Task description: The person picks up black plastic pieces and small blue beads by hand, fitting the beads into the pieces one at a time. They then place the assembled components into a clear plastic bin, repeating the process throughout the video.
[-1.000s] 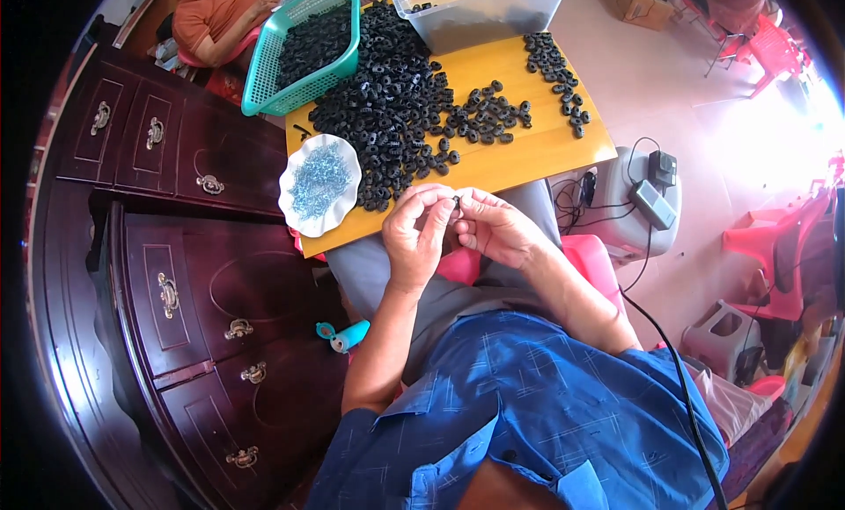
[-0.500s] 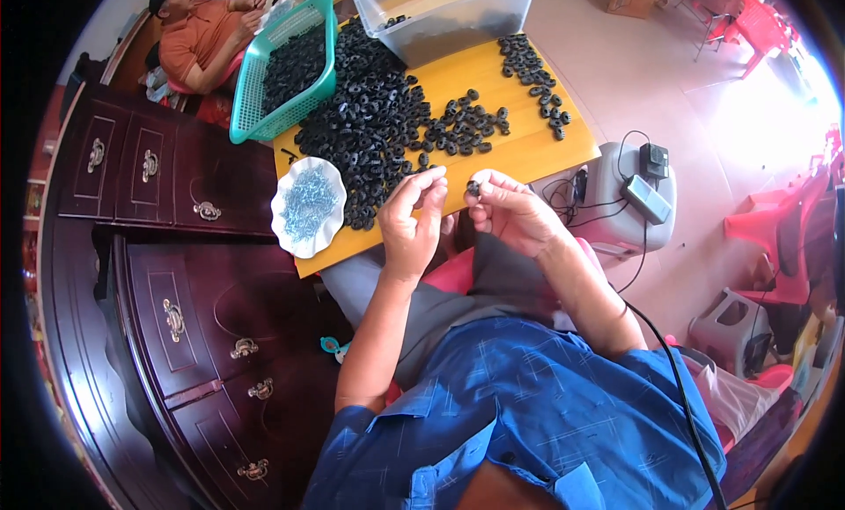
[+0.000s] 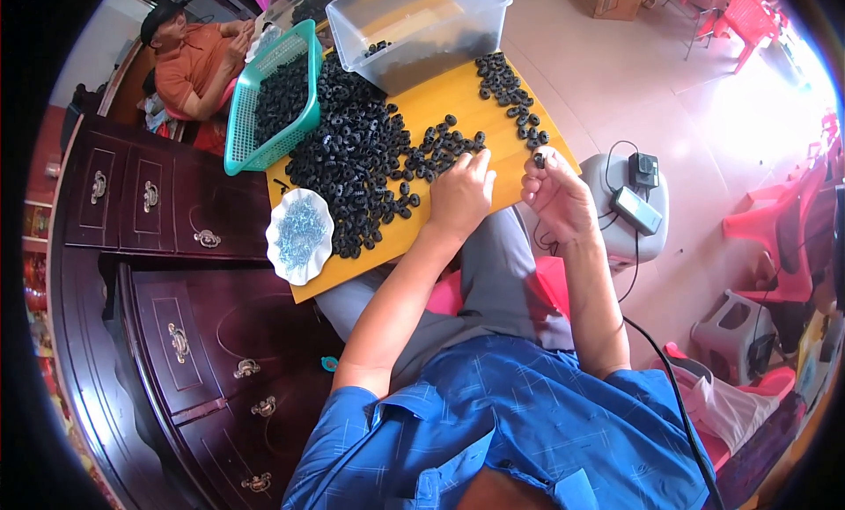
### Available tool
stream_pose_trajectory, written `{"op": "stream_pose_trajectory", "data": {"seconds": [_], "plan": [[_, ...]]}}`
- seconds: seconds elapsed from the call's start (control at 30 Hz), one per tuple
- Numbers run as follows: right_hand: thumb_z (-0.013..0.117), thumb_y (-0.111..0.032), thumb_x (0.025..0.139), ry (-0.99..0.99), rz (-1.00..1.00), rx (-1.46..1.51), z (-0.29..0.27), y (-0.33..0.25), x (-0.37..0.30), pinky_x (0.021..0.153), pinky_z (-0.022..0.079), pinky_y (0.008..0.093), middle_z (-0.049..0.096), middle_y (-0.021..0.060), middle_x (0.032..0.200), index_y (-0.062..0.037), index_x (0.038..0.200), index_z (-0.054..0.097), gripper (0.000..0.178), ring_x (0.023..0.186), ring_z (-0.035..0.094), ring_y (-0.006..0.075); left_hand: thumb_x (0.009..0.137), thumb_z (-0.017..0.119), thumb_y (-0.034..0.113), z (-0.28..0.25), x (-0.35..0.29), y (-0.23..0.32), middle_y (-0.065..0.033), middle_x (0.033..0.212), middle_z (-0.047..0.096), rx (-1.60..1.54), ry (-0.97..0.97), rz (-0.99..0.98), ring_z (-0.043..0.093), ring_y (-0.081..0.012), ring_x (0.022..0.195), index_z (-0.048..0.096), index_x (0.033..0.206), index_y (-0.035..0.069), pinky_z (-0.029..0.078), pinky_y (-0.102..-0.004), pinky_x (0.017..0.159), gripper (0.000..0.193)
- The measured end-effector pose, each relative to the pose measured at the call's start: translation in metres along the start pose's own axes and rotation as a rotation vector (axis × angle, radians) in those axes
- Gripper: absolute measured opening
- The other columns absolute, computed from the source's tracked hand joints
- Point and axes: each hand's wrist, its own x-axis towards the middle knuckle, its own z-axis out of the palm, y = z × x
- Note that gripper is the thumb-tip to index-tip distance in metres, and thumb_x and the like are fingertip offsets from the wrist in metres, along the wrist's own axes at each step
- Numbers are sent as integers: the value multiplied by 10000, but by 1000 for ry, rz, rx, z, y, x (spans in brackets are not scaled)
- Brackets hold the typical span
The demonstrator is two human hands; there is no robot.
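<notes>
Along the near right edge of the yellow table [image 3: 440, 96], the right hand [image 3: 561, 193] was raised with finger and thumb pinched on a small black oval piece [image 3: 540, 160], just beside a band of similar pieces [image 3: 506, 92] lining the table's right side. The left hand [image 3: 462, 193] reached over the near edge, back upward and fingers partly bent, its tips at a loose cluster of black pieces [image 3: 444, 145]; whether it had hold of one could not be told. Between the cluster and the band, a strip of yellow surface showed, leaving room for the hands. Left of this, a dense black pile [image 3: 352, 149] took up much of the table, bounded by a green basket [image 3: 286, 140] at the left edge, a clear tub [image 3: 440, 57] toward the far side and, at the near left corner, a white wavy-rimmed dish [image 3: 275, 246] of bluish bits [image 3: 302, 233]. A dark cabinet [image 3: 264, 303] stood close on the left; pinkish floor [image 3: 634, 88] opened out on the right. Any lettering on the pale device [image 3: 635, 211] and black cube [image 3: 643, 169] atop a grey stool [image 3: 656, 233] was too small to read. Red chairs [image 3: 788, 255] stood farther right, and a person in orange [image 3: 189, 66] sat beyond the basket.
</notes>
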Motion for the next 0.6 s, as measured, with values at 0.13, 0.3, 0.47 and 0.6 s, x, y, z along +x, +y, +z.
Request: {"op": "stream_pose_trajectory", "data": {"seconds": [0.13,0.3,0.47,0.6], "plan": [[645,-176,988,10,29,20,-6,9,3,717,556,289,666,60,958,-91,1100,589,151,783,652,136,918,640,166,8,8,-6,-129,965,674,10,49,45,710,-353,775,681,1082,73,582,-456,684,193],[646,-180,991,38,55,-38,-5,12,4,725,558,282,668,48,948,-94,1102,598,149,785,652,135,910,635,128,8,4,-9,-125,929,652,47,39,52,712,-344,759,651,912,78,582,-456,662,53],[635,-175,999,35,69,-80,-6,11,4,728,559,281,665,48,950,-92,1108,600,142,787,652,132,903,664,141,4,-1,-1,-132,961,669,50,8,28,710,-337,806,683,986,65,584,-437,702,114],[625,-178,1006,46,80,-97,-4,12,4,723,559,279,657,48,952,-89,1109,600,139,783,651,131,897,666,131,5,1,-6,-153,959,660,71,-51,12,703,-362,812,673,980,52,580,-456,710,115]]}}
